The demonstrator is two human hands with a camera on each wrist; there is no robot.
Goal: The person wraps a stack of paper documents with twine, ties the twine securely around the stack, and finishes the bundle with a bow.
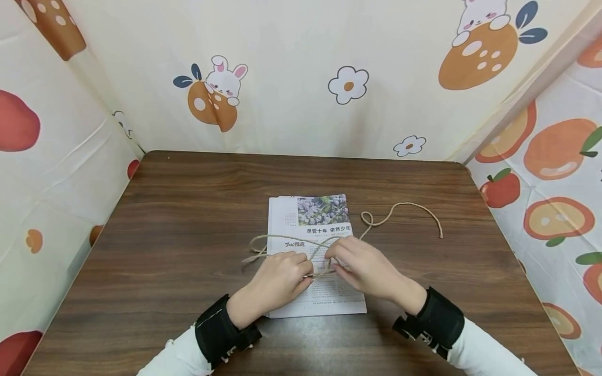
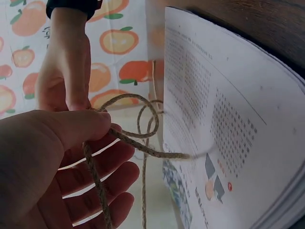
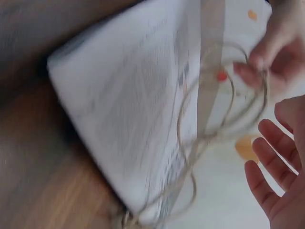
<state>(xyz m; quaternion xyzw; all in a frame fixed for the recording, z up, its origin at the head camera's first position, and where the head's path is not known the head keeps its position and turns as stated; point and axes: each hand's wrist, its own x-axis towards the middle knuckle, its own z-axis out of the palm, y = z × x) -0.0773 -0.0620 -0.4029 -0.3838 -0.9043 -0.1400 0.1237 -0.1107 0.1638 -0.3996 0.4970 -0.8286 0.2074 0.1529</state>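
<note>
One printed cloth (image 1: 291, 125) rises beyond the hands, behind one wooden table (image 1: 188, 219). One newspaper stack (image 1: 324, 302) lies beneath both hands, its middle covered by them. Of two hands, the left hand (image 1: 282, 277) pinches twine (image 1: 404, 203) between thumb and forefinger; the right hand (image 1: 367, 266), close beside it, has loosely spread fingers, their contact unclear. Two black wristbands (image 1: 218, 329) sit behind the hands. Twine loops overlap, blurred from the right wrist, so pieces can't be counted.

Your newspaper stack (image 1: 317, 300) lies flat mid-tabletop (image 1: 197, 219), loose tan twine (image 2: 167, 155) across it, one end toward the right edge.
</note>
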